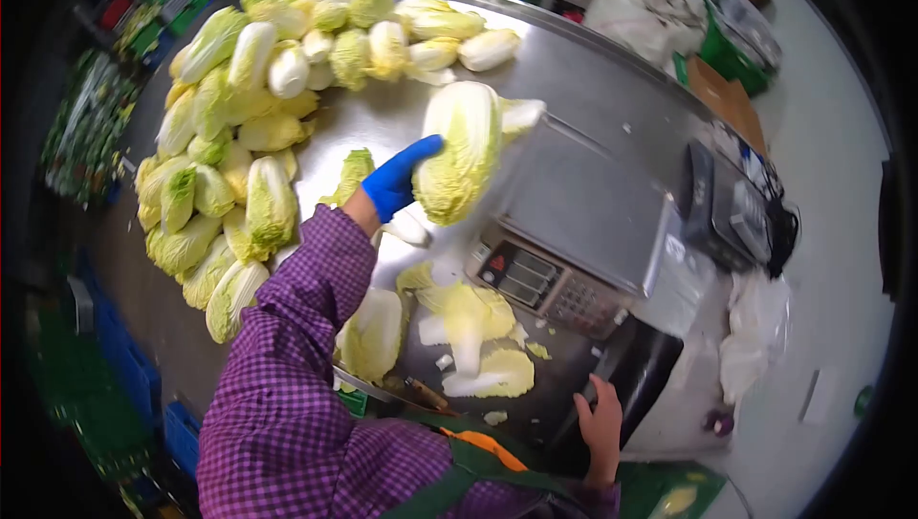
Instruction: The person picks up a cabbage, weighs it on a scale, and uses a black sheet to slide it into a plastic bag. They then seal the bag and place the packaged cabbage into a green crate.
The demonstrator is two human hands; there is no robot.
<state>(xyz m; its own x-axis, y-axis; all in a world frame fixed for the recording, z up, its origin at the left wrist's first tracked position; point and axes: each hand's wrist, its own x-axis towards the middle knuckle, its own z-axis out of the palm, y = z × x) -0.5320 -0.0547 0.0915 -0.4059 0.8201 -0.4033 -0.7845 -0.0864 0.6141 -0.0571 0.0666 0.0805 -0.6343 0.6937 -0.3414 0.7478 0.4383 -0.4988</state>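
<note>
My left hand (402,178), in a blue glove, grips a large napa cabbage (460,151) above the metal table (574,65), left of a weighing scale (583,204). Most of its fingers are hidden behind the cabbage. My bare right hand (601,419) is low on the right with its fingers apart and nothing in them, close to a black roll-like edge (641,376). Loose cabbage leaves (467,318) lie below the scale. A knife (426,393) with a brown handle is near the table's front edge, beside another cabbage (371,337).
Many napa cabbages (253,55) are piled along the left and back of the table. A second device with keys (736,213) and clear plastic bags (755,328) sit at the right. Blue crates (182,433) stand at the lower left. A white sack (645,12) is behind.
</note>
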